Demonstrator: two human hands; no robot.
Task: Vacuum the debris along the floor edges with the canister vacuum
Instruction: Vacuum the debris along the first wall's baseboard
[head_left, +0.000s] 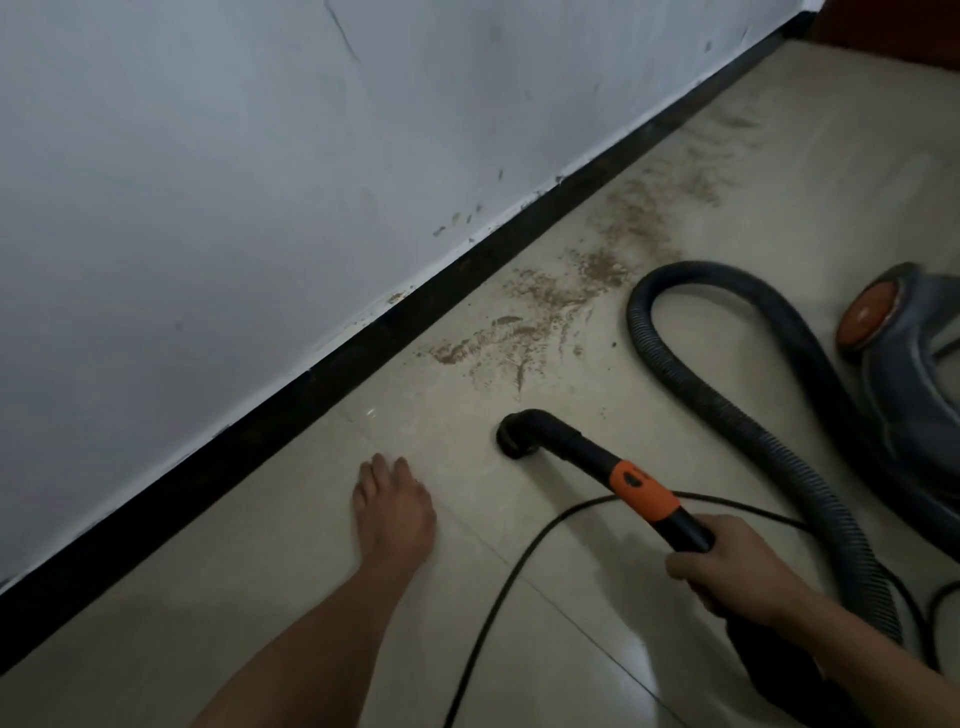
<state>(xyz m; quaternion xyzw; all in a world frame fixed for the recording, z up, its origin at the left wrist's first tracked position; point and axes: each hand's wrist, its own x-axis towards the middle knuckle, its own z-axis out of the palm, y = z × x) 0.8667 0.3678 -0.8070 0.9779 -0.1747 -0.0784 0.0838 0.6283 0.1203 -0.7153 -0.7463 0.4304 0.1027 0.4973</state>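
Looking down through the head camera, I see the right hand (737, 569) at about four o'clock in the view. Its fingers are curled tight round the black wand (685, 530) of the vacuum, just behind an orange collar (644, 491). The wand runs toward ten o'clock from that hand and bends down into a round nozzle (514, 439), whose mouth sits on the floor (311, 597) near the middle of the view.

The left hand (395, 512) lies at about nine o'clock from the nozzle, near it but apart. It is palm down on the tile with fingers straight, holding nothing.

The debris (545, 306), a brown gritty scatter, starts at twelve o'clock from the nozzle, a little apart from it. It trails off toward one o'clock alongside the black skirting board (311, 384) at the foot of the pale wall (208, 156).

The canister (914, 374), grey with a round orange disc, stands at three o'clock at the edge of the view, apart from the debris. Its ribbed hose (727, 384) loops up between canister and debris, then comes down toward five o'clock behind the right hand. A thin black cord (519, 571) crosses the wand at the collar and runs toward six o'clock over the tiles.
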